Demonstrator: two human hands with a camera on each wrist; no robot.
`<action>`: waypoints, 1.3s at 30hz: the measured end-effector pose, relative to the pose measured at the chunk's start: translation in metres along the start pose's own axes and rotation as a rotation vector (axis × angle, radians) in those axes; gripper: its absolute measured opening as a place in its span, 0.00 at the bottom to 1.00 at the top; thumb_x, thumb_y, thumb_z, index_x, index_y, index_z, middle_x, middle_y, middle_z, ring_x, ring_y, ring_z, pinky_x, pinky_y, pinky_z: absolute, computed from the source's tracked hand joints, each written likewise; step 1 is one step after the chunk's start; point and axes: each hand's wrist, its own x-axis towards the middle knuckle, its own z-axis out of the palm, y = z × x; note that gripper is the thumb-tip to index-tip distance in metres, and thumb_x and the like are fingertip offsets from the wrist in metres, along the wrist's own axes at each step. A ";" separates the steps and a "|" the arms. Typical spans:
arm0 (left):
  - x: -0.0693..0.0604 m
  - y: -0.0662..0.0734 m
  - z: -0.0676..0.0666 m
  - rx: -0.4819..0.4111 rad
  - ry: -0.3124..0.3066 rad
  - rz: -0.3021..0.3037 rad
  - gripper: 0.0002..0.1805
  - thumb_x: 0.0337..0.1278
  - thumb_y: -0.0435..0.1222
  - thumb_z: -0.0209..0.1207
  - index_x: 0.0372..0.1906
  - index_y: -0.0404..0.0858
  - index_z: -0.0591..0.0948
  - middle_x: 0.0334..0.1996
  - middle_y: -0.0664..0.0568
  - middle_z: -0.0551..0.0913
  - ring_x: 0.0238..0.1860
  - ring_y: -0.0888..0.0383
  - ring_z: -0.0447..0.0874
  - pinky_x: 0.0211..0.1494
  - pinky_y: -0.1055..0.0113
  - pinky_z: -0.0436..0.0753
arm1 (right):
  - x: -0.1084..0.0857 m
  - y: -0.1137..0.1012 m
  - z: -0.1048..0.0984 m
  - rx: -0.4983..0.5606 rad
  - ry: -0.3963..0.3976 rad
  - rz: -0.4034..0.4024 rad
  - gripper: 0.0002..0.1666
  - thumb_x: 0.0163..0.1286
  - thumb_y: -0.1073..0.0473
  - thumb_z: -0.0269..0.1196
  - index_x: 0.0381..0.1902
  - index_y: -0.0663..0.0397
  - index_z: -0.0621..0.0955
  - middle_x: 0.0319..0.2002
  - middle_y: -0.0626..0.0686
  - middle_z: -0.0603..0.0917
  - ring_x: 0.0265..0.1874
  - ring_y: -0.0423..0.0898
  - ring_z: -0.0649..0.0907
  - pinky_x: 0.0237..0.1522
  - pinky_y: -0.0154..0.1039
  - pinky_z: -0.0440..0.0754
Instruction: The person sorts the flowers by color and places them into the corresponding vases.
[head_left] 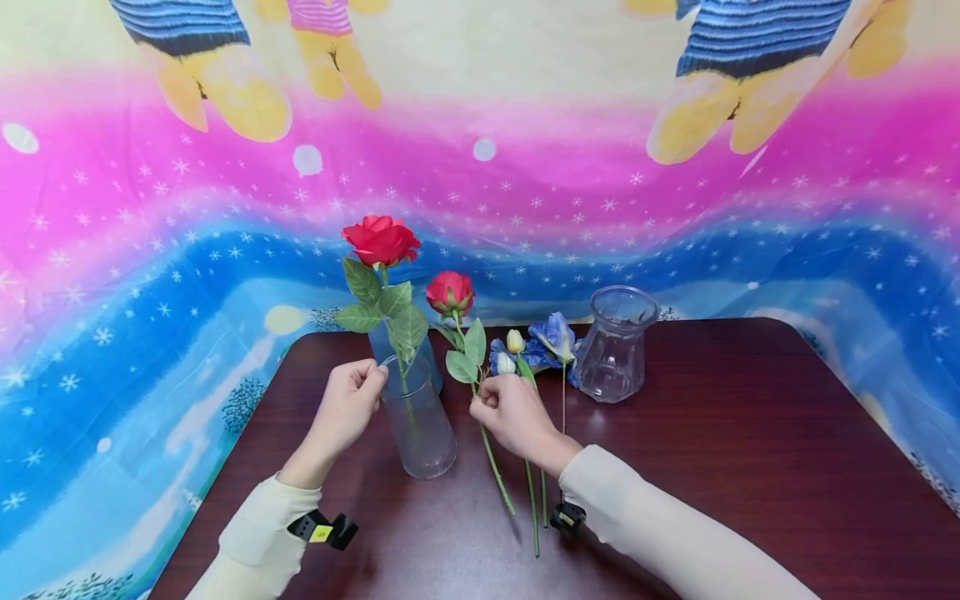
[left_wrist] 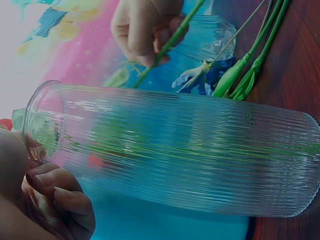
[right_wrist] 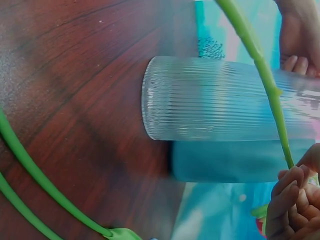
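Note:
My left hand (head_left: 351, 410) pinches the rim of a clear ribbed glass vase (head_left: 429, 442). In that vase stands a red rose (head_left: 380, 240), its stem visible through the glass. My right hand (head_left: 519, 418) pinches the stem of a second red rose (head_left: 451, 293) to the right of the vase, just below its leaves. The rose's green stem (right_wrist: 270, 90) extends past my right fingers, apart from the table, and crosses in front of the vase in the right wrist view. Both hands show in the left wrist view, the left one (left_wrist: 55, 195) at the vase's mouth.
Behind the ribbed vase stands a blue vase (head_left: 433, 367). A shorter clear glass vase (head_left: 611, 358) stands at the table's back right. Beside it lie blue flowers (head_left: 557, 337) and white tulips (head_left: 515, 341), stems towards me, on the dark wooden table (head_left: 735, 450). A printed cloth (head_left: 487, 242) hangs behind.

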 end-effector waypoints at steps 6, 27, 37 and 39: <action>0.000 -0.001 0.000 -0.009 -0.004 0.005 0.24 0.73 0.31 0.49 0.16 0.31 0.59 0.08 0.58 0.60 0.12 0.65 0.55 0.18 0.72 0.55 | -0.003 -0.008 -0.005 0.010 0.062 -0.059 0.15 0.58 0.65 0.61 0.14 0.47 0.73 0.12 0.38 0.62 0.15 0.33 0.59 0.24 0.29 0.57; -0.001 0.001 -0.001 -0.033 -0.020 -0.005 0.25 0.74 0.33 0.50 0.17 0.30 0.60 0.08 0.58 0.60 0.12 0.64 0.54 0.17 0.71 0.54 | -0.003 -0.027 -0.028 0.108 0.170 -0.110 0.15 0.64 0.65 0.62 0.17 0.48 0.78 0.14 0.42 0.70 0.14 0.35 0.66 0.24 0.30 0.66; -0.001 0.001 0.000 -0.033 -0.016 0.003 0.25 0.74 0.34 0.50 0.17 0.31 0.60 0.08 0.58 0.58 0.11 0.63 0.54 0.17 0.71 0.55 | -0.001 -0.035 -0.038 0.129 0.245 -0.154 0.15 0.64 0.65 0.62 0.17 0.49 0.77 0.14 0.42 0.72 0.15 0.36 0.68 0.24 0.30 0.67; -0.001 0.000 0.000 -0.035 -0.018 0.005 0.26 0.74 0.34 0.50 0.17 0.31 0.60 0.08 0.58 0.58 0.11 0.64 0.53 0.17 0.71 0.54 | 0.000 -0.037 -0.041 0.132 0.265 -0.164 0.15 0.63 0.66 0.62 0.17 0.49 0.78 0.14 0.43 0.73 0.15 0.36 0.69 0.23 0.31 0.67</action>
